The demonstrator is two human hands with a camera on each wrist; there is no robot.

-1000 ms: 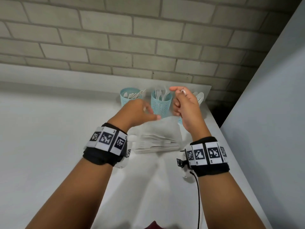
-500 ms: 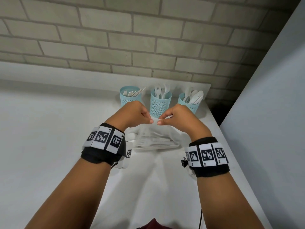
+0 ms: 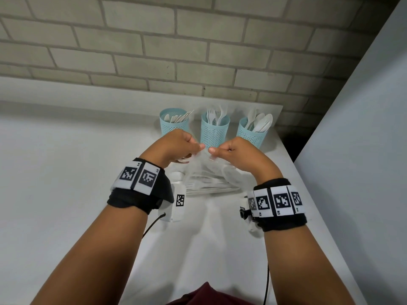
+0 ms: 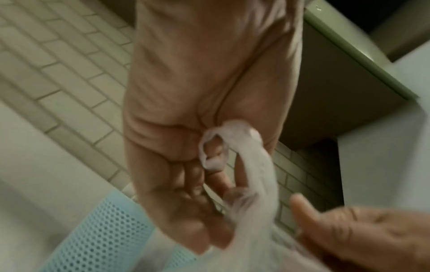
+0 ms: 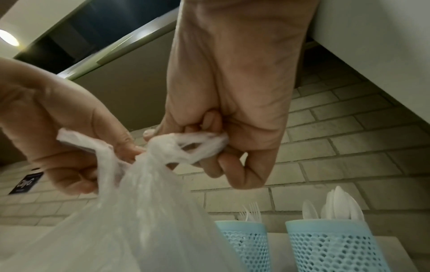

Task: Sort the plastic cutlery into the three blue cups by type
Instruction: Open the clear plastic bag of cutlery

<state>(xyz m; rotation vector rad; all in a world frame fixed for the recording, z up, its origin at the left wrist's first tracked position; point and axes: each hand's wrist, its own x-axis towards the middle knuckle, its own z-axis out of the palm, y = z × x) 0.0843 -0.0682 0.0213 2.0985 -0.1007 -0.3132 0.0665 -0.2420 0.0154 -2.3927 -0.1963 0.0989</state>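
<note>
Brick wall behind white tabletop [image 3: 66, 172]. I have left hand [image 3: 176, 146] and right hand [image 3: 235, 153] both pinching knotted neck of clear thin plastic bag [image 3: 207, 172] holding white plastic cutlery, just before three blue perforated cups [image 3: 214, 133]. I should tease knot apart gently, no jerking, or cutlery spills.

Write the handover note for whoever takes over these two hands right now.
Left hand: pinches one top end of the clear plastic bag.
Right hand: pinches the other end, twisted into a loop.
Bag: over the white counter, in front of the cups, white cutlery inside.
Done: left cup holds what look like knives, middle cup forks, right cup spoons.
Left: open the bag and sort its cutlery.
</note>
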